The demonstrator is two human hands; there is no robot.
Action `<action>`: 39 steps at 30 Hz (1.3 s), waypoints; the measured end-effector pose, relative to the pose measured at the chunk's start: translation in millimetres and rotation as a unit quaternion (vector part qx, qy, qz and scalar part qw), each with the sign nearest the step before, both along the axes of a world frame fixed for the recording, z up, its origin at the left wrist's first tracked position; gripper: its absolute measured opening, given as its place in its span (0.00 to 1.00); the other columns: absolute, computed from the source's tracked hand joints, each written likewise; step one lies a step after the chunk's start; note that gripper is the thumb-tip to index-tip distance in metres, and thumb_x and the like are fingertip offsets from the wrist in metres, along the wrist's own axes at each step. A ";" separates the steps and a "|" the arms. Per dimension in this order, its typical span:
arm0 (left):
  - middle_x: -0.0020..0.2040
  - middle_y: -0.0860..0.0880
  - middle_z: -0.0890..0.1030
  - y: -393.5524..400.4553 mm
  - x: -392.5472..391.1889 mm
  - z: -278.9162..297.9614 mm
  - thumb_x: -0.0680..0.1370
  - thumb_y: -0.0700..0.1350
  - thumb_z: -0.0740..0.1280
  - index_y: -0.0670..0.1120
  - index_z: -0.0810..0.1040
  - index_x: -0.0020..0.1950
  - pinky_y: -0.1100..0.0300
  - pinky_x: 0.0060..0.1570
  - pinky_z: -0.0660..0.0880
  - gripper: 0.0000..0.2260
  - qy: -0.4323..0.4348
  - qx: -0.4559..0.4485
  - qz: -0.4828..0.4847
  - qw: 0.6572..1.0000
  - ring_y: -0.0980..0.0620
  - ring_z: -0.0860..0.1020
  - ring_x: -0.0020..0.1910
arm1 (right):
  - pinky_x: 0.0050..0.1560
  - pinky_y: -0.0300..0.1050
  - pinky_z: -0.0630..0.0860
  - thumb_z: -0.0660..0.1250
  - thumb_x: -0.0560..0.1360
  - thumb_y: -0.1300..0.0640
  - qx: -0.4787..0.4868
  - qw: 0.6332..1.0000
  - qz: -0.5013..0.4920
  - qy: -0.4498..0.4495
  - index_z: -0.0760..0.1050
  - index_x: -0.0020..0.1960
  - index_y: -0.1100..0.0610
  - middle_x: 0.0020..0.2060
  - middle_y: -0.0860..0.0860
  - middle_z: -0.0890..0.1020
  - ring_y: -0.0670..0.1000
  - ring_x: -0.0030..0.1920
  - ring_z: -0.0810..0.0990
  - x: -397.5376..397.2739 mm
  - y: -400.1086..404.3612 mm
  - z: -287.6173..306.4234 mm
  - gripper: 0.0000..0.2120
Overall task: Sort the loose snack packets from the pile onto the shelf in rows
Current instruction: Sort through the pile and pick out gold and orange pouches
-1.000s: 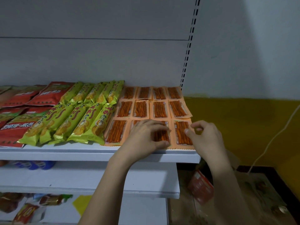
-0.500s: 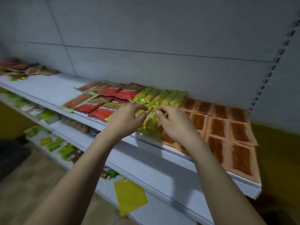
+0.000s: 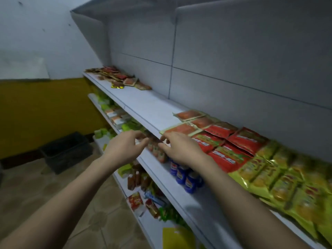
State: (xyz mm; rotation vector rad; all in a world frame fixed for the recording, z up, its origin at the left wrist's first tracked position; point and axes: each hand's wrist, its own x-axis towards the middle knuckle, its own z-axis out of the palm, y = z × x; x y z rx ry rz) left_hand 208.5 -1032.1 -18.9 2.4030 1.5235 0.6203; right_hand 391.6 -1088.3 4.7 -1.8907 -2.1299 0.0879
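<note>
Hands reach along shelf (image 3: 143, 106) front edge: left hand (image 3: 124, 150) and right hand (image 3: 181, 150), fingers loosely curled, grasping nothing. Loose pile (image 3: 116, 79) sits at far end. Red packets (image 3: 224, 141) and green packets (image 3: 280, 178) lie in rows, long axes pointing toward back wall.

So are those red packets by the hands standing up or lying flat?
Lying flat. The red packets rest face up on the shelf, overlapping slightly in rows, with the right hand beside them.
</note>
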 end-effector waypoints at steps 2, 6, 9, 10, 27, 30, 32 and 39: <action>0.59 0.53 0.81 33.8 -37.6 -2.9 0.82 0.61 0.59 0.53 0.80 0.61 0.51 0.49 0.80 0.18 0.015 -0.006 0.019 1.000 0.53 0.80 0.51 | 0.52 0.53 0.76 0.60 0.80 0.45 -0.009 1.000 0.013 -0.019 0.76 0.59 0.53 0.56 0.53 0.80 0.57 0.56 0.78 -32.5 45.6 -4.5 0.15; 0.52 0.53 0.84 101.4 -90.4 6.0 0.82 0.62 0.58 0.54 0.80 0.59 0.50 0.43 0.81 0.18 0.039 -0.008 0.055 0.998 0.53 0.81 0.46 | 0.48 0.50 0.74 0.60 0.80 0.44 -0.018 0.999 0.028 -0.031 0.74 0.61 0.53 0.57 0.52 0.79 0.56 0.57 0.77 -85.5 125.8 -1.1 0.16; 0.48 0.52 0.84 148.1 -111.9 19.6 0.82 0.63 0.57 0.54 0.80 0.58 0.49 0.39 0.81 0.18 0.058 0.014 0.062 0.996 0.52 0.81 0.43 | 0.48 0.49 0.72 0.61 0.79 0.46 -0.028 0.999 0.033 -0.010 0.75 0.61 0.51 0.59 0.51 0.79 0.56 0.58 0.77 -113.7 178.6 14.2 0.15; 0.48 0.53 0.83 163.0 -117.5 23.9 0.82 0.63 0.57 0.54 0.80 0.58 0.52 0.37 0.79 0.18 0.065 0.017 0.065 0.996 0.52 0.80 0.43 | 0.48 0.48 0.72 0.61 0.79 0.46 -0.031 0.999 0.030 -0.004 0.75 0.61 0.51 0.58 0.51 0.80 0.56 0.57 0.77 -120.8 197.0 19.6 0.14; 0.54 0.51 0.83 492.2 -163.1 19.3 0.82 0.59 0.60 0.53 0.79 0.62 0.58 0.38 0.76 0.16 0.020 -0.032 0.114 0.993 0.53 0.79 0.47 | 0.51 0.50 0.78 0.62 0.79 0.48 -0.038 0.996 0.019 0.080 0.78 0.56 0.51 0.54 0.51 0.81 0.53 0.51 0.79 -155.6 554.9 11.2 0.11; 0.56 0.50 0.83 559.4 -175.7 31.3 0.81 0.60 0.60 0.53 0.79 0.63 0.56 0.43 0.78 0.18 0.030 -0.028 0.126 0.991 0.52 0.80 0.49 | 0.52 0.51 0.78 0.62 0.79 0.48 -0.035 0.995 0.023 0.095 0.78 0.57 0.51 0.55 0.51 0.81 0.54 0.51 0.79 -170.2 620.4 15.0 0.12; 0.59 0.50 0.82 598.7 -184.3 34.8 0.81 0.61 0.59 0.53 0.79 0.64 0.56 0.42 0.77 0.19 0.026 -0.025 0.130 0.991 0.52 0.80 0.50 | 0.51 0.50 0.78 0.62 0.79 0.48 -0.034 0.994 0.029 0.097 0.78 0.56 0.51 0.55 0.51 0.81 0.54 0.51 0.79 -182.9 660.6 18.5 0.11; 0.62 0.50 0.80 714.5 -235.8 14.5 0.81 0.60 0.60 0.53 0.78 0.66 0.56 0.45 0.76 0.19 0.010 -0.025 0.125 0.992 0.50 0.79 0.55 | 0.47 0.53 0.80 0.62 0.78 0.50 -0.042 0.993 0.047 0.097 0.78 0.53 0.51 0.49 0.50 0.82 0.52 0.44 0.81 -245.6 783.2 8.0 0.09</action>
